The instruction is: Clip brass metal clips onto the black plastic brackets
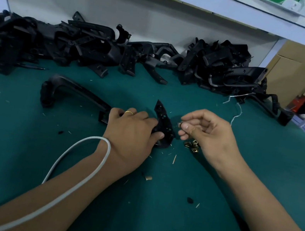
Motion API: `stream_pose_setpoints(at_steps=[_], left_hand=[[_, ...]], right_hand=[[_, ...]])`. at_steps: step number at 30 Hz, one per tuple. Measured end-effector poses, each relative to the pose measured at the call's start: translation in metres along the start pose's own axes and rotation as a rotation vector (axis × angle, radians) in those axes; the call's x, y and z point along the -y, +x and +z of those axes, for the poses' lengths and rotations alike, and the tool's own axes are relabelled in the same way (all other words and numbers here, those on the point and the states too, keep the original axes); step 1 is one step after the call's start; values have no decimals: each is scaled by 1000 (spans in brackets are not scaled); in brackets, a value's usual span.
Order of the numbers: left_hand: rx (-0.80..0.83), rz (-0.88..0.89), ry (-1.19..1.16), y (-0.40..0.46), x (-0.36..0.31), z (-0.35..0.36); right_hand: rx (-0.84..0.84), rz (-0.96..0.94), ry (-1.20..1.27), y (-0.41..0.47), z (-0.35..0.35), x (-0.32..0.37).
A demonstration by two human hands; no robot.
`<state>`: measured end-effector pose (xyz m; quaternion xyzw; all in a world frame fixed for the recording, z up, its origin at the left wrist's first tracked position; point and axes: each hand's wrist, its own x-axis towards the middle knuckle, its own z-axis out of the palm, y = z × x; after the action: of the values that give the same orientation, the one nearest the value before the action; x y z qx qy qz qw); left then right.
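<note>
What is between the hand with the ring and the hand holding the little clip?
In the head view, the black bracket's holed end sits between the left hand and the right hand, which pinches one brass clip.

The table cloth (20, 143) is dark teal green. The brackets (90, 47) are black, the small clips (192, 144) brass-yellow, the cable (71, 154) white, the ring (129, 112) gold.

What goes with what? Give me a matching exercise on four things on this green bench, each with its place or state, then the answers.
Things:
1. left hand
2. right hand
3. loose brass clips
4. white cable

Places or states:
A. looped over the left wrist
B. pinching one small clip
C. lying on the mat under the right hand
D. gripping the black bracket

Pairs: 1-D, 2-B, 3-C, 4-A
</note>
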<state>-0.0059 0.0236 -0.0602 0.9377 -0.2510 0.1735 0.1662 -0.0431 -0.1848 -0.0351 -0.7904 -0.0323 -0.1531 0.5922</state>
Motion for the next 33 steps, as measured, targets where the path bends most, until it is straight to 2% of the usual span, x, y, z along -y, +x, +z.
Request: stream_pose_setpoints(at_steps=[9,16,22,25,29,33], left_hand=[[0,11,28,1,1,2],[-17,17,11,1,1,3],[-29,16,15,2,1,4],[-32,17,15,1,2,5],[-36,20,11,1,2,5],[-39,13,6,0,1,4]], right_hand=[[-56,-5,-117,-2,12,-4],[-70,-82,-235,-3,11,-3],[-24,-39,-169,-2,7,-3],[21,-37,-291,-2,9,-6],[13,-103,-532,-4,9,-3],[0,-164,-656,-5,12,0]])
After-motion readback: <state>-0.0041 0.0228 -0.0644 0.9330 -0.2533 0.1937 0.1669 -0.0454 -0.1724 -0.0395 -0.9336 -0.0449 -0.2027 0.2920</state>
